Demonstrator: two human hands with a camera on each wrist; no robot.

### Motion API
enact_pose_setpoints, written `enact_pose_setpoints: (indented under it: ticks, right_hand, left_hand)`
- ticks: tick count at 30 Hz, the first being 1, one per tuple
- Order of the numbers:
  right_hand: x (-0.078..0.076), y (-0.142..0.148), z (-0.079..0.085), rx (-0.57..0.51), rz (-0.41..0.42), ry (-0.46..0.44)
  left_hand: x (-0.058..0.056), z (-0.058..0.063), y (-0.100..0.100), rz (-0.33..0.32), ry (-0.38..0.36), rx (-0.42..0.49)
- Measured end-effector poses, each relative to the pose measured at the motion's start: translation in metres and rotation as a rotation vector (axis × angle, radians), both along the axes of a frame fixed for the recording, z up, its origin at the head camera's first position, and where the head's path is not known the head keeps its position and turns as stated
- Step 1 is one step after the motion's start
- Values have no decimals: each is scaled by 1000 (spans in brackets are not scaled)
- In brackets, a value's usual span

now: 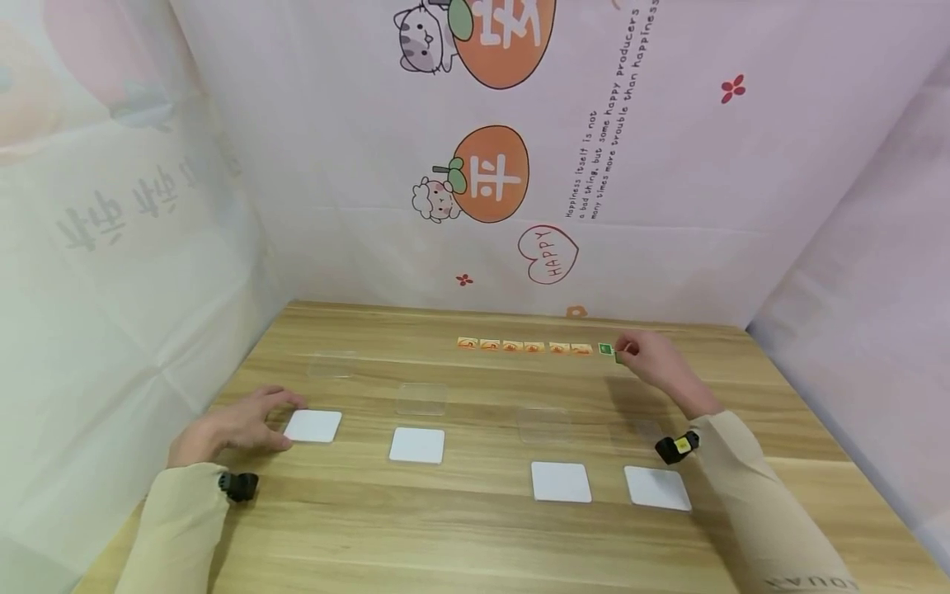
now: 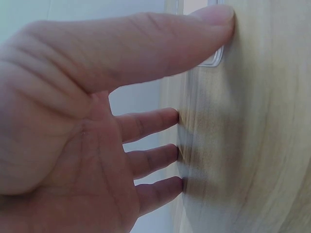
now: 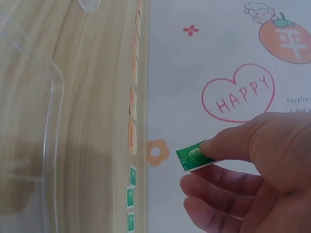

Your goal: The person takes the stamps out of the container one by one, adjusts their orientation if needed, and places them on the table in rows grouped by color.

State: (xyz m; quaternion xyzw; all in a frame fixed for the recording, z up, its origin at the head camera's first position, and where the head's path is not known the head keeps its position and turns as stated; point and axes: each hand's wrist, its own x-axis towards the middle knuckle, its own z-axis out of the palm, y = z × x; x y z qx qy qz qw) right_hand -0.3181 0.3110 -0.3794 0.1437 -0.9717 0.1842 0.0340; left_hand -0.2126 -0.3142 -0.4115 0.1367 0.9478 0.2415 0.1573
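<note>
My right hand (image 1: 653, 361) is at the back right of the table. Between its thumb and forefinger it pinches a green stamp (image 3: 193, 155) with a perforated edge and a pale round emblem. Close by, more green stamps (image 3: 130, 197) continue a row of orange-and-yellow stamps (image 1: 512, 346) along the table's back edge. On the left side, my left hand (image 1: 241, 425) rests with fingers spread, fingertips down on the wood. Its thumb and forefinger lie at the left edge of a white card (image 1: 313, 426), and in the left wrist view the thumb overlaps a clear rim (image 2: 212, 60).
Other white rectangular cards (image 1: 417, 445) lie across the front half of the wooden table (image 1: 416, 528). Behind the cards are several clear plastic pieces (image 1: 544, 426), hard to see against the wood. A printed cloth (image 1: 356, 181) hangs behind the table and at both sides.
</note>
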Motion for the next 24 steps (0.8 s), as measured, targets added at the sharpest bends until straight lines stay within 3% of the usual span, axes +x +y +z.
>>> enact_pose_setpoints:
  ticks: [24]
  right_hand:
    - [-11,30,2,-13,-20,-34]
  left_hand:
    - [0,0,-2,0,-5,5]
